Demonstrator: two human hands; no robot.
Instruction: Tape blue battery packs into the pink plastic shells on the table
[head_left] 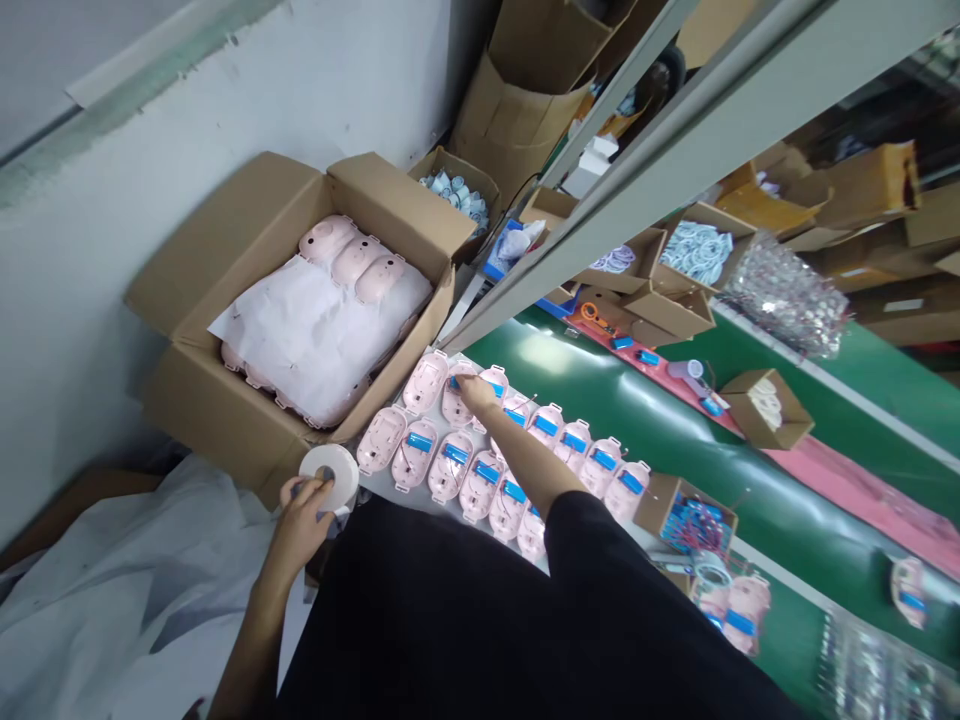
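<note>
Though most pink housings (412,460) hold batteries (457,453), two by the carton (427,335) don't, left hand (304,513) clamping white roll (343,470), right hand's (478,394) grip unclear.

Casings (381,440) in rows right of carton (424,335) and roll (345,475)

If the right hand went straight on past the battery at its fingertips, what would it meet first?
Probably the neighbouring pink shell at the row's end, though the right hand may be high enough to pass over it; depth is unclear.
</note>
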